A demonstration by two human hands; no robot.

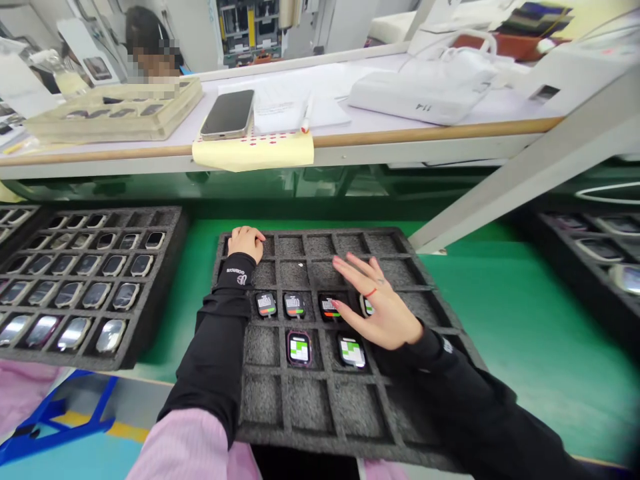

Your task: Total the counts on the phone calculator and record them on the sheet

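Note:
A black foam tray (320,407) with square pockets lies on the green mat in front of me. Several small watch bodies with lit screens sit in its middle rows, such as one (299,347) with a green and white display. My left hand (246,243) rests curled on the tray's far left corner, fingers folded over the rim. My right hand (377,303) hovers flat with fingers spread over the middle row, covering part of a lit watch (367,306); its thumb tip is beside another lit watch (329,307).
A second foam tray (165,267) at left holds several dark-screened watches. More trays sit at the far right (595,247). On the raised shelf lie a phone (229,114), papers, a beige tray (115,110) and a white bag (425,90). Another person sits behind the shelf.

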